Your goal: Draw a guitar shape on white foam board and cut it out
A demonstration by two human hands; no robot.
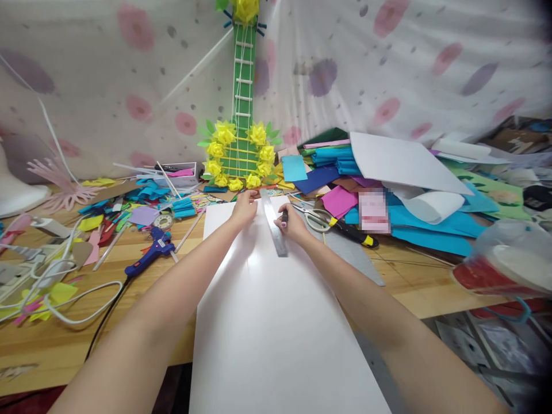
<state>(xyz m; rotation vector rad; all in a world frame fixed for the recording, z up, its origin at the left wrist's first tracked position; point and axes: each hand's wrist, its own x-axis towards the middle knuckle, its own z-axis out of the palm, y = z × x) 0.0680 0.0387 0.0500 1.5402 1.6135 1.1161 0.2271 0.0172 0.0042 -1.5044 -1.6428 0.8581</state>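
The large white sheet with a smooth, glossy surface (267,322) lies on the light-brown wooden workbench (142,299), its near end overhanging the front edge. The flat silver metal ruler (276,238) is placed on the sheet's far portion, between both hands. The right hand (295,224) pinches a short black pen (284,217) beside the ruler. The left hand (245,210) has its fingers bent near the ruler's far end; whether it grips anything cannot be told.

Progress: the ruler is set down; no line or cut is discernible on the sheet. Marking-out therefore appears to be at an early stage, with drawing probably outstanding.

Markings: the small white label on the blue glue gun (150,252) is illegible; the pink-and-white packet (374,211) is pixelated. No brand is readable.
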